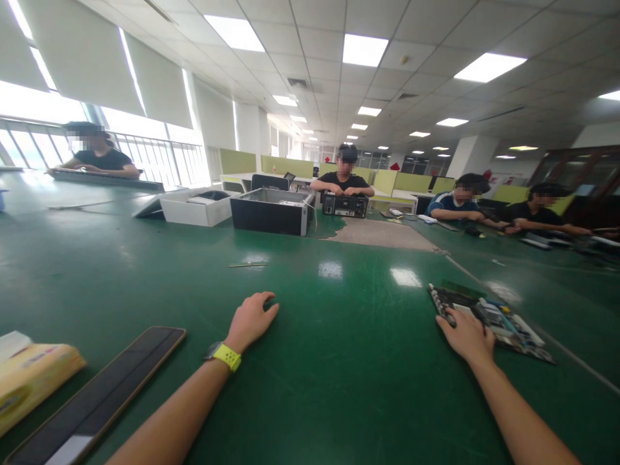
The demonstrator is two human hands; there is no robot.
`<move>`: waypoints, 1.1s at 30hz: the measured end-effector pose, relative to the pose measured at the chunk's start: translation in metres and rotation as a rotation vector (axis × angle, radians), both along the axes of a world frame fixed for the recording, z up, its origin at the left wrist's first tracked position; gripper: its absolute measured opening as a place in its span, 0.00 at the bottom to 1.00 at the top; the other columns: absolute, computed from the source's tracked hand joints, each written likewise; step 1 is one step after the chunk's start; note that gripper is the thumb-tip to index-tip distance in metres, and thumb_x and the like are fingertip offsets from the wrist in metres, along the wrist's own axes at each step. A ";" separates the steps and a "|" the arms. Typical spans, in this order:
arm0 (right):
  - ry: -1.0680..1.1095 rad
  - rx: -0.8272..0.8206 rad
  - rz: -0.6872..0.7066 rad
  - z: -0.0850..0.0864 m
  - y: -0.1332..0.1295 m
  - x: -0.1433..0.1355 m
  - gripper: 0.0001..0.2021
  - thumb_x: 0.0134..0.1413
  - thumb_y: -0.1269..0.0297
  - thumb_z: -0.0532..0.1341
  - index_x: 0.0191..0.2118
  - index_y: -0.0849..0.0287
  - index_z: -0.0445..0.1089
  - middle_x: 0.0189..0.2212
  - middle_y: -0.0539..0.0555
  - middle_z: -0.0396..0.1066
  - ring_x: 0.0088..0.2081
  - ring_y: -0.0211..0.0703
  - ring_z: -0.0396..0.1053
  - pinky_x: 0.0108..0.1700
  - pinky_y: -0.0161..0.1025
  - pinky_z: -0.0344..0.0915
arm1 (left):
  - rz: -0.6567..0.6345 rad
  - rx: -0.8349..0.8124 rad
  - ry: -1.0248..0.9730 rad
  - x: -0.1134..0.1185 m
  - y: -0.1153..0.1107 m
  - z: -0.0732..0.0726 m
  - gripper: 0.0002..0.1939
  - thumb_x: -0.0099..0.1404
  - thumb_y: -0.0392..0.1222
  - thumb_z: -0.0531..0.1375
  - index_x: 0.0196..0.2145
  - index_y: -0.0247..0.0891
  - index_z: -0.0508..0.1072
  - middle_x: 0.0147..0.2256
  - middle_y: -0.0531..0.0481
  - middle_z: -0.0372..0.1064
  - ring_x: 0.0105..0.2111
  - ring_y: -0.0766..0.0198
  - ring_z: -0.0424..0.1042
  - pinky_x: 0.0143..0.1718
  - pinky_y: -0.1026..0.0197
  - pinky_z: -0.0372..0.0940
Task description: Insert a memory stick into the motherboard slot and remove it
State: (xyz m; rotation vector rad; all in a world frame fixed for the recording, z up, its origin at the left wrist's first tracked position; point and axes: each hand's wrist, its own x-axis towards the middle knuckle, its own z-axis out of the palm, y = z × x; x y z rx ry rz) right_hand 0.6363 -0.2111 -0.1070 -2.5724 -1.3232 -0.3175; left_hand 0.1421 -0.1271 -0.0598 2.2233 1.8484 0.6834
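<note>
My left hand (252, 321) is low over the green tabletop (339, 361), thumb and fingers apart, holding nothing. A watch with a yellow-green band (227, 357) is around that wrist. At the right, a computer motherboard (516, 332) lies flat on the table, with white ports along its left edge. My right hand (467, 337) grips its near left part, fingers over the board and thumb beside the edge. The hand covers some of the board, and its fingertips are partly hidden. Beyond my left hand lies a thin metal rod-like piece (248, 265).
A phone (111, 381) and a yellow tissue pack (36, 381) lie at near left. Farther back stand a black-fronted computer case (268, 215) and a white open box (196, 210). One person works opposite at a metal unit (345, 205); others sit left and right.
</note>
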 end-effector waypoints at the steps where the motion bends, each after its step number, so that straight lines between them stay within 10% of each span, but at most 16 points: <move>1: 0.009 -0.006 -0.003 0.002 -0.001 -0.002 0.25 0.57 0.49 0.45 0.54 0.55 0.64 0.57 0.56 0.62 0.58 0.53 0.56 0.57 0.55 0.48 | 0.004 -0.009 -0.022 -0.003 0.003 -0.001 0.19 0.63 0.46 0.52 0.47 0.35 0.70 0.46 0.44 0.71 0.45 0.56 0.70 0.48 0.57 0.63; 21: 0.042 -0.097 0.074 0.030 -0.007 -0.051 0.28 0.55 0.42 0.43 0.51 0.49 0.69 0.49 0.55 0.70 0.51 0.62 0.64 0.46 0.59 0.61 | -0.015 0.009 0.016 -0.003 -0.001 -0.002 0.19 0.62 0.49 0.52 0.47 0.38 0.71 0.46 0.45 0.71 0.46 0.54 0.68 0.47 0.56 0.63; 33: 0.036 -0.084 0.074 0.028 -0.009 -0.055 0.26 0.56 0.47 0.45 0.52 0.51 0.67 0.51 0.55 0.69 0.52 0.60 0.63 0.47 0.57 0.61 | 0.153 -0.065 0.123 -0.035 0.066 0.013 0.22 0.60 0.47 0.52 0.50 0.37 0.69 0.49 0.39 0.69 0.48 0.48 0.68 0.47 0.51 0.63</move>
